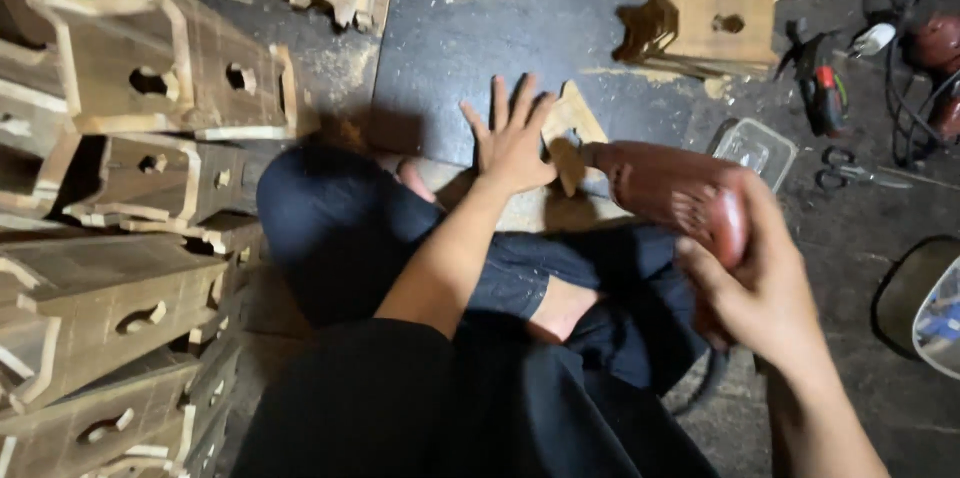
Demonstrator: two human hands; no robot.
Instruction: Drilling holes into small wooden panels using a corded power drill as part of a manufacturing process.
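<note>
My left hand lies flat with fingers spread on a small wooden piece that rests on the dark floor in front of my crossed legs. My right hand grips a red power drill, whose nose points left at the wooden piece, close to my left thumb. The drill bit itself is hidden behind the wood and hand.
Stacked wooden box-like frames with cut-out holes fill the left side. More wooden parts lie at the back. A clear plastic container, scissors, another tool and cables sit to the right.
</note>
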